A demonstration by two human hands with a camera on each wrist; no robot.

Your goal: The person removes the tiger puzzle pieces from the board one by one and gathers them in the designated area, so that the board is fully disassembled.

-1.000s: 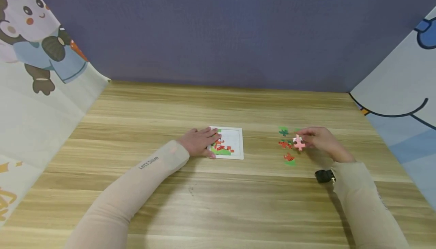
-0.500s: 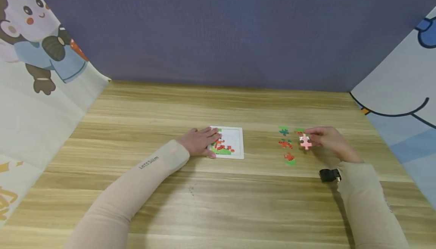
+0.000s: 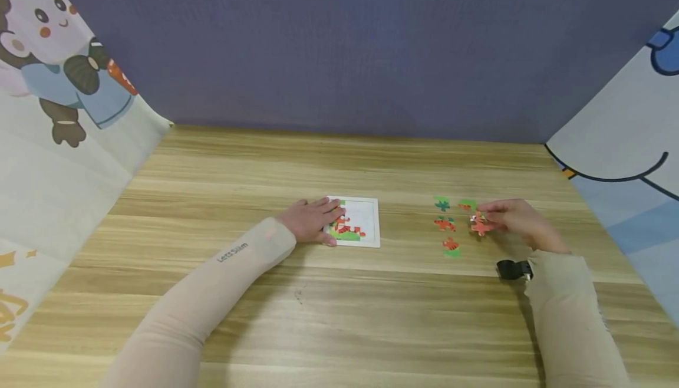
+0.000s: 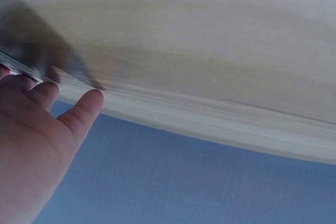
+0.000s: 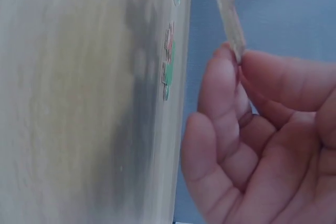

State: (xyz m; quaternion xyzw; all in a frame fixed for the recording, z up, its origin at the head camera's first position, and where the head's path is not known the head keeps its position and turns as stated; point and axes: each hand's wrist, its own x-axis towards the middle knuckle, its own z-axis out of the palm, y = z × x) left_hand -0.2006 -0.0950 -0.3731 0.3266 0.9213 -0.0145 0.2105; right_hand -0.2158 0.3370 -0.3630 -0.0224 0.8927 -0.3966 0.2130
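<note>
My left hand (image 3: 309, 221) rests with fingers spread over the left part of a white-framed puzzle board (image 3: 368, 217). Joined orange and green pieces (image 3: 347, 233) lie in its left and lower part; my fingers hide some of them. On the right, my right hand (image 3: 520, 221) pinches an orange jigsaw piece (image 3: 480, 227) between thumb and fingers. The right wrist view shows that piece (image 5: 230, 17) edge-on, raised off the table. In the left wrist view, the left hand's fingers (image 4: 84, 109) touch the board's edge.
Several loose jigsaw pieces (image 3: 444, 224) lie between the board and my right hand, one of them a green and orange piece (image 3: 467, 204) beside its fingertips. A black device (image 3: 511, 269) sits at the right wrist. A dark panel (image 3: 350, 52) stands behind the wooden table (image 3: 318, 317).
My right hand has shifted slightly to the right with the pinched piece, whose tilt has changed. The loose piece behind it now shows more fully. The left hand stays still.
</note>
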